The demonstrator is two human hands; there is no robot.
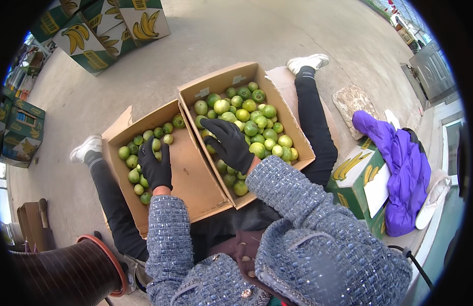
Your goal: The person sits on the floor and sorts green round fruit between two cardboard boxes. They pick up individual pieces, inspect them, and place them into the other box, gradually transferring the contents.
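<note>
Two open cardboard boxes stand side by side between my outstretched legs. In the left box (198, 183), small green tomatoes (133, 176) lie along the far and left sides, with bare cardboard elsewhere. My left hand (155, 164), in a black glove, is over these tomatoes with thumb and fingers apart. Many green and yellowish tomatoes (260, 121) fill much of the right box (221, 85). My right hand (230, 144), also black-gloved, reaches over its left part, touching or close to the tomatoes there. Its fingers hide whether one is gripped.
Printed banana boxes (106, 34) are stacked at the far left, with more (22, 130) at the left edge. A purple garment (404, 179) lies over another banana box (351, 176) on my right. A brown ribbed cylinder (68, 267) with an orange rim is at lower left.
</note>
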